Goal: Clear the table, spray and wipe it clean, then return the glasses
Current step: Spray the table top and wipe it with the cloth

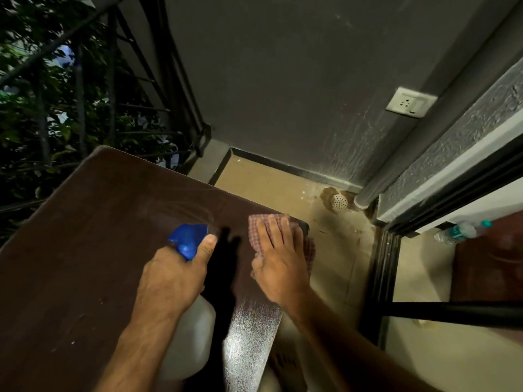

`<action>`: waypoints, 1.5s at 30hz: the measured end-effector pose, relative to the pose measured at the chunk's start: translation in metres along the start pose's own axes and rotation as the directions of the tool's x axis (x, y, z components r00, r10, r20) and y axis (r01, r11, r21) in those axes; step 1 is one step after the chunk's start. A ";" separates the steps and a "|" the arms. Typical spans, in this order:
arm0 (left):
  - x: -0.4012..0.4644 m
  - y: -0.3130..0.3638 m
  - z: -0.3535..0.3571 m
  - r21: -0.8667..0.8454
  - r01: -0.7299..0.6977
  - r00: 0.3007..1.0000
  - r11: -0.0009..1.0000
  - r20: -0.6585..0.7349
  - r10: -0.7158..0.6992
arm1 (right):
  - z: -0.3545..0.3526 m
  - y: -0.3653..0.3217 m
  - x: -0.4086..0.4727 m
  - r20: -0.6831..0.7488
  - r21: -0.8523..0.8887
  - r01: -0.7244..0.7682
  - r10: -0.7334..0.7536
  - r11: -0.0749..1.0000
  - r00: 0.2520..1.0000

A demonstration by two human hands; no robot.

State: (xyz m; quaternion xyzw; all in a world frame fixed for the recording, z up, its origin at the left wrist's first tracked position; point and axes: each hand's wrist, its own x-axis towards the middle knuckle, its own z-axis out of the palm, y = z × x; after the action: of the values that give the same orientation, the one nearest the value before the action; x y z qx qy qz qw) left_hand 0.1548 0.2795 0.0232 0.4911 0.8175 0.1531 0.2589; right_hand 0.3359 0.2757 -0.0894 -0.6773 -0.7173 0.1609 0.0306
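Note:
A dark brown table (pixel 85 236) fills the lower left of the head view, its top streaked with wet smears. My left hand (pixel 172 275) grips a white spray bottle (pixel 189 335) with a blue trigger head (pixel 188 239), held over the table's middle. My right hand (pixel 278 261) lies flat, fingers spread, on a red checked cloth (pixel 283 236) at the table's far right corner. No glasses are in view.
A metal railing (pixel 113 108) with foliage behind it stands beyond the table's left side. A grey wall with a socket (pixel 410 103), a floor drain (pixel 339 202) and a drainpipe (pixel 368 196) lie ahead. A plastic water bottle (pixel 461 230) rests past the sliding door frame at right.

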 end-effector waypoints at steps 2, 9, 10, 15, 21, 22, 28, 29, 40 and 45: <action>-0.001 0.000 0.002 0.002 0.009 1.000 1.000 0.011 -0.009 | 0.007 -0.007 -0.024 0.009 -0.004 0.030 -0.030 1.000 1.000; 0.002 0.012 0.013 -0.040 -0.004 0.999 0.999 0.038 0.005 | 0.033 -0.026 -0.101 0.033 0.009 0.276 -0.276 0.961 0.961; 0.003 0.014 0.015 -0.035 -0.008 0.999 0.999 0.037 0.009 | 0.034 -0.023 -0.097 0.009 0.012 0.283 -0.283 0.959 0.959; 0.006 0.014 0.021 0.049 0.006 0.999 0.999 0.054 -0.008 | 0.008 0.011 -0.015 -0.116 -0.011 -0.005 0.004 1.000 0.993; 0.000 0.001 0.015 0.000 0.036 0.999 0.999 0.008 -0.036 | -0.001 0.019 0.015 -0.093 0.022 -0.096 0.097 0.995 0.991; 0.000 -0.002 0.012 -0.020 0.040 0.999 0.999 0.003 -0.040 | 0.001 0.018 0.007 -0.106 0.006 -0.061 0.062 0.998 0.992; -0.001 -0.025 -0.007 -0.033 0.079 0.997 0.996 0.013 -0.079 | 0.031 -0.022 -0.063 -0.217 -0.137 0.121 -0.149 0.983 0.965; -0.001 -0.029 -0.010 -0.031 0.080 0.997 0.996 0.012 -0.080 | 0.037 -0.028 -0.074 -0.211 -0.133 0.166 -0.191 0.977 0.959; 0.011 -0.054 -0.027 0.062 0.108 0.994 0.992 -0.023 -0.107 | 0.025 -0.078 0.027 -0.046 -0.104 0.318 -0.324 0.942 0.945; 0.029 -0.057 -0.037 0.012 0.206 0.976 0.979 -0.068 -0.205 | 0.019 -0.097 0.079 0.040 -0.128 0.343 -0.340 0.931 0.939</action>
State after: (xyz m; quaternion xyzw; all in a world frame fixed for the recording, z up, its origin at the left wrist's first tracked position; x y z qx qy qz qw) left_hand 0.0817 0.2782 0.0171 0.4012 0.8734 0.1339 0.2415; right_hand 0.2313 0.3463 -0.0942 -0.5414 -0.8334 0.1109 0.0066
